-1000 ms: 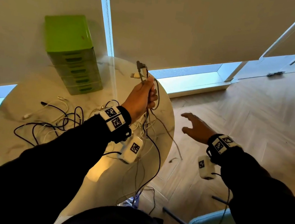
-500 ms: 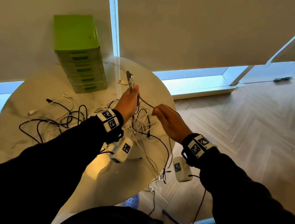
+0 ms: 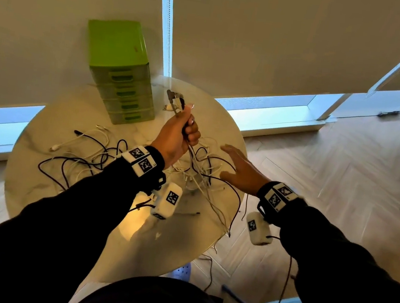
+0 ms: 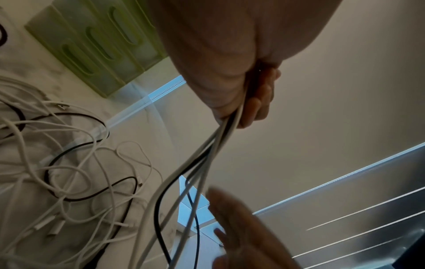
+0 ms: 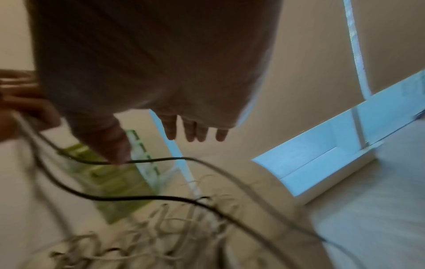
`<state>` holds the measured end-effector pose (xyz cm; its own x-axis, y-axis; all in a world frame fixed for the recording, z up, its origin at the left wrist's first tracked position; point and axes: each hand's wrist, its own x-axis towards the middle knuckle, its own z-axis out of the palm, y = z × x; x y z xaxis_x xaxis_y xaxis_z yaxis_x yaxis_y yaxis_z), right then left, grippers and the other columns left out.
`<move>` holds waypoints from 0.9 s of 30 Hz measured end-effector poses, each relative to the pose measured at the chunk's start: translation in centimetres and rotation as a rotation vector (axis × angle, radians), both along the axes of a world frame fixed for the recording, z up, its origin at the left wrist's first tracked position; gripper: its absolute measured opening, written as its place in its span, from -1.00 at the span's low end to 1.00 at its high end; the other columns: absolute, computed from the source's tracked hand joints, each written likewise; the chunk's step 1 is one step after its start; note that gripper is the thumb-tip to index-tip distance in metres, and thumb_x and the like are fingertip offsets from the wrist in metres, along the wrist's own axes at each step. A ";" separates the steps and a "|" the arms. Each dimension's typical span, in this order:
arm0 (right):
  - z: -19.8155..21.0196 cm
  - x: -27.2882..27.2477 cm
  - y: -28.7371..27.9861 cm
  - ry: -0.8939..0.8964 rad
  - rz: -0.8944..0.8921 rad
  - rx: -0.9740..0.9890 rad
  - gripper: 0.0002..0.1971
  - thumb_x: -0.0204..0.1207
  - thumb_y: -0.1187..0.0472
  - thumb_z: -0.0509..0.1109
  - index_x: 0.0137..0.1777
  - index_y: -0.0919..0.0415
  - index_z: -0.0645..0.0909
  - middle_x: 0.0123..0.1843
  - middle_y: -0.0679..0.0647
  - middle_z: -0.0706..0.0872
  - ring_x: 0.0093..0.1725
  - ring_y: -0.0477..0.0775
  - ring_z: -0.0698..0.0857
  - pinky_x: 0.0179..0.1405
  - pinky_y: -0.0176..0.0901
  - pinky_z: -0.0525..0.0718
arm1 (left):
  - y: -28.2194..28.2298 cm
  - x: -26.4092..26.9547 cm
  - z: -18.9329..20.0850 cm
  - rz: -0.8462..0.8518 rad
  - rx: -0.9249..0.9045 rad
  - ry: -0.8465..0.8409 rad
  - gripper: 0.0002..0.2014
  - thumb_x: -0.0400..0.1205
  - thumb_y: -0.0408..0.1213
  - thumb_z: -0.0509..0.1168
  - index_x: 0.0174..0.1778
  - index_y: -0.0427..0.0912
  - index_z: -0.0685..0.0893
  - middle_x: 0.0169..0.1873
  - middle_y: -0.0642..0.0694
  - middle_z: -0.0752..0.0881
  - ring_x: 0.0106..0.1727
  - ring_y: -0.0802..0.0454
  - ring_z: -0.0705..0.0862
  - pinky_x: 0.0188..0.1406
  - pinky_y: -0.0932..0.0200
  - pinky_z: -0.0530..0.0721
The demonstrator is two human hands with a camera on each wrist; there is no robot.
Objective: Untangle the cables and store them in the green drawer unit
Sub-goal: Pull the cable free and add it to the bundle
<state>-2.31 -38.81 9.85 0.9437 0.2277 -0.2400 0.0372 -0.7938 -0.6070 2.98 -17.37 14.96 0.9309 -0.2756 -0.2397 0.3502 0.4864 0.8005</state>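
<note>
Head view: left hand (image 3: 179,135) fisted round a bunch of cables (image 3: 202,167), plugs sticking out the top, above the round table (image 3: 42,188); right hand (image 3: 240,171) spread flat, empty, right of the strands. Green drawer unit (image 3: 122,73) far left, drawers closed.
Left wrist: fingers (image 4: 260,102) clamp white and black leads. Best to comb one strand down.
Right wrist: blurred, fingers (image 5: 195,131) straight; thumb looks to brush a black lead.

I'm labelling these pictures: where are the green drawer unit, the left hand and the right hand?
green drawer unit (image 3: 116,44): head view, on its flat top.
left hand (image 3: 176,135): head view, on the back of the fist gripping cables.
right hand (image 3: 241,171): head view, on the back of the hand.
</note>
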 end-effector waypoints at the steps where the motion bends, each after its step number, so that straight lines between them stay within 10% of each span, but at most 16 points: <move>1: 0.6 0.4 1.8 -0.025 0.059 0.078 -0.20 0.51 0.03 0.52 0.69 0.01 0.20 0.72 0.04 0.24 0.66 0.06 0.28 0.62 0.07 0.30 | 0.0 -0.1 0.2 -0.024 -0.009 -0.008 -0.58 0.85 -0.01 0.01 -0.30 -0.12 0.41 -0.56 0.03 0.30 -0.52 0.12 0.30 -0.51 0.25 0.32; 6: 2.2 0.6 7.7 0.268 0.240 0.172 -0.65 0.65 -0.11 0.35 0.07 0.21 0.69 -0.02 0.04 0.81 -0.02 0.02 0.74 0.23 -0.16 0.62 | 0.1 -1.0 1.6 -0.180 0.075 -0.080 -0.60 0.86 -0.04 -0.02 -0.23 -0.15 0.44 -0.56 0.03 0.31 -0.49 0.07 0.37 -0.42 0.24 0.46; 8: 1.8 0.5 7.4 0.350 0.244 0.092 -0.46 0.70 -0.20 0.20 -0.30 0.25 0.58 -0.38 0.08 0.70 -0.36 0.08 0.65 -0.05 -0.13 0.65 | 0.8 -1.2 2.3 -0.283 0.202 -0.120 -0.57 0.85 -0.02 0.00 -0.29 -0.14 0.42 -0.56 0.01 0.27 -0.46 0.00 0.42 -0.32 0.20 0.54; 15: 2.3 3.1 -0.1 -0.074 0.064 -0.544 -0.51 0.76 -0.10 0.09 -0.29 0.18 0.56 0.00 0.33 0.77 0.03 0.40 0.71 -0.11 -0.07 0.45 | 1.8 -2.0 3.5 -0.417 0.204 -0.083 -0.60 0.86 -0.06 0.01 -0.31 -0.09 0.34 -0.47 -0.02 0.30 -0.23 -0.08 0.44 0.19 0.08 0.64; 21: 1.4 -0.2 -0.1 -0.148 -0.064 -0.184 -0.60 0.70 -0.07 0.27 -0.31 0.13 0.58 -0.45 0.01 0.58 -0.45 -0.01 0.53 -0.40 -0.15 0.40 | 1.6 -1.1 4.5 -0.255 -0.104 -0.005 -0.69 0.80 -0.01 0.10 -0.23 -0.06 0.39 -0.42 0.00 0.41 -0.31 0.03 0.51 0.11 -0.01 0.55; 27: -2.3 -4.7 2.7 -0.018 0.085 -0.126 -0.70 0.63 -0.01 0.41 -0.19 -0.11 0.31 -0.43 -0.15 0.51 -0.48 -0.23 0.48 -0.44 -0.41 0.42 | 2.9 0.7 5.1 0.082 -0.162 0.003 -0.69 0.78 0.06 0.15 -0.21 0.00 0.38 -0.39 0.07 0.37 -0.40 0.12 0.33 -0.25 0.13 0.38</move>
<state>-6.97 -36.16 7.58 0.9267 0.2760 -0.2551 0.1171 -0.8570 -0.5018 3.66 -14.46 20.10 0.9512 -0.2340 -0.2010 0.3061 0.6359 0.7084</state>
